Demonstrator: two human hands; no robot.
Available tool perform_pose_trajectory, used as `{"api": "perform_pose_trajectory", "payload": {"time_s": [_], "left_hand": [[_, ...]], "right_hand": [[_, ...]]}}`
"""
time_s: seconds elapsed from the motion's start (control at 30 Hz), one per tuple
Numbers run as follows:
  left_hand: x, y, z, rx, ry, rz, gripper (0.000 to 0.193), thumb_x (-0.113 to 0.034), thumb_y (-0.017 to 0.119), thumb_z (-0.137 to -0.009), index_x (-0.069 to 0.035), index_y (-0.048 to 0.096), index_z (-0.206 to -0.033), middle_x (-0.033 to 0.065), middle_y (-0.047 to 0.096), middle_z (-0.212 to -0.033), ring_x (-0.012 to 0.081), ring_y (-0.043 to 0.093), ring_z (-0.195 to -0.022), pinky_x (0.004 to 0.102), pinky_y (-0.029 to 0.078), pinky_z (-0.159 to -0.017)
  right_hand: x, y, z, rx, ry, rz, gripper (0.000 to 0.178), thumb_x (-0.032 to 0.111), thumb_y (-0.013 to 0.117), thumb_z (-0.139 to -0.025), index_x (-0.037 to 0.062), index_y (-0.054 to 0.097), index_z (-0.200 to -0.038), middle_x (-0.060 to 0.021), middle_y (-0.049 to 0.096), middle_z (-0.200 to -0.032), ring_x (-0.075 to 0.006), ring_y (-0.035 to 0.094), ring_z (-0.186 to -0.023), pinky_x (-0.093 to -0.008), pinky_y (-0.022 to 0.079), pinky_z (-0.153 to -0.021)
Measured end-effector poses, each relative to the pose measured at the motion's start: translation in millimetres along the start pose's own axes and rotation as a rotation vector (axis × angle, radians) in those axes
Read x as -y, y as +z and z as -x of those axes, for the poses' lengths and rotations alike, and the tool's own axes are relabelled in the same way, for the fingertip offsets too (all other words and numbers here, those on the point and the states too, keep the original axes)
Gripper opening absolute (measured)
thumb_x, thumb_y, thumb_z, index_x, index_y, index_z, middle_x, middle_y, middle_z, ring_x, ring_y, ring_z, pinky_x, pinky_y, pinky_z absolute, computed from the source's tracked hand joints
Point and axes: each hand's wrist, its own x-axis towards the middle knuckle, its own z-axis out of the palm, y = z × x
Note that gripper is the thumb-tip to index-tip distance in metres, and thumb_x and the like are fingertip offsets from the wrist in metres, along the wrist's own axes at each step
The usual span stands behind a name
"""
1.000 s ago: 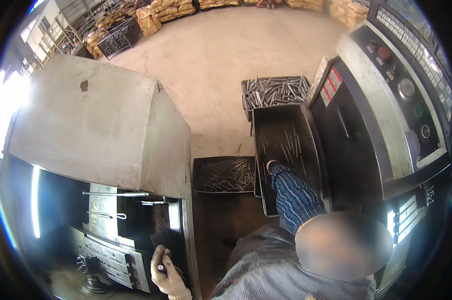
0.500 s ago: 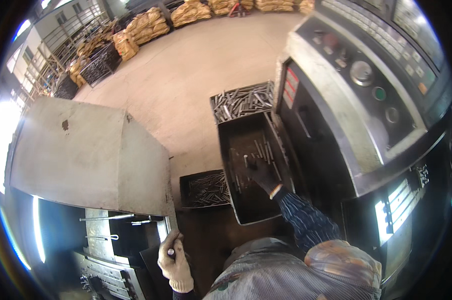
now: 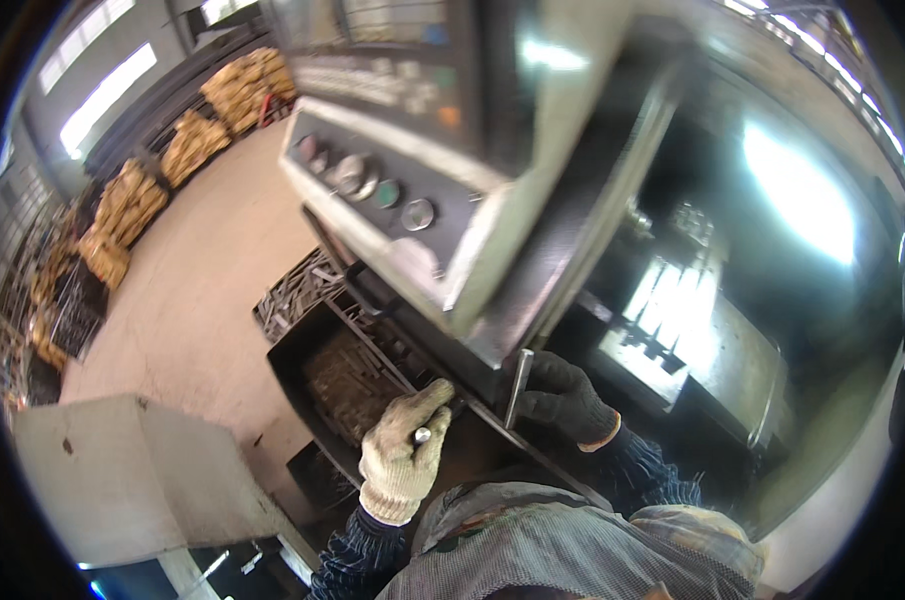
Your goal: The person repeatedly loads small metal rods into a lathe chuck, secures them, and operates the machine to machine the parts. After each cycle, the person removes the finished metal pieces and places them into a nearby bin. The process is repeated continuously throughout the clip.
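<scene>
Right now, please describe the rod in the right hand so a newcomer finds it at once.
Find the control panel. Below it to the right, the dark-gloved right hand holds the silvery rod. Its length shows; the other rod, in the pale-gloved left hand, shows mainly its round end.

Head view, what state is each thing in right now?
Left grip, cream-gloved: closed
Left-held metal rod: gripped, one end showing
Right grip, black-gloved: closed
Right-held metal rod: gripped, slanting
Dark tray: loose rods inside, blurred
Rod pile behind the tray: jumbled
Tan sacks: stacked
Green button: pressed or not, unclear
Machine interior: exposed, brightly lit
</scene>
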Motion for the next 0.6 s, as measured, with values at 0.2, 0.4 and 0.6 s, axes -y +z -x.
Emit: {"api": "perform_pose_trajectory", "payload": {"time_s": [0.2, 0.4, 0.6], "left_hand": [[-21, 108, -49, 0.222, 0.256, 0.244, 0.022, -0.005, 0.070, -0.094, 0.001, 0.073, -0.114, 0.0171, 0.075, -0.109, 0.0282, 0.074, -0.101, 0.0336, 0.057, -0.088], [-43, 235, -78, 0.494, 0.420, 0.180, 0.027, -0.007, 0.069, -0.093, -0.006, 0.069, -0.121, 0.0142, 0.072, -0.114, 0.0310, 0.072, -0.101, 0.0357, 0.058, -0.087], [-31, 354, -115, 0.729, 0.404, -0.129, 0.026, -0.024, 0.068, -0.093, -0.011, 0.070, -0.116, 0.0162, 0.070, -0.112, 0.0374, 0.069, -0.097, 0.0430, 0.056, -0.085]], "right_hand": [[37, -65, 52, -0.425, -0.079, -0.199, 0.051, 0.016, 0.063, -0.101, 0.0046, 0.047, -0.147, -0.0066, 0.065, -0.113, -0.0183, 0.065, -0.097, -0.0336, 0.056, -0.086], [50, -141, 94, -0.832, -0.341, 0.072, 0.035, 0.027, 0.058, -0.106, 0.0021, 0.059, -0.131, -0.0070, 0.067, -0.101, -0.0119, 0.063, -0.081, -0.0268, 0.051, -0.065], [27, -239, 90, -0.970, -0.701, 0.403, 0.029, -0.003, 0.054, -0.099, 0.0037, 0.059, -0.126, -0.0073, 0.067, -0.113, -0.0150, 0.064, -0.100, -0.0267, 0.051, -0.077]]}}
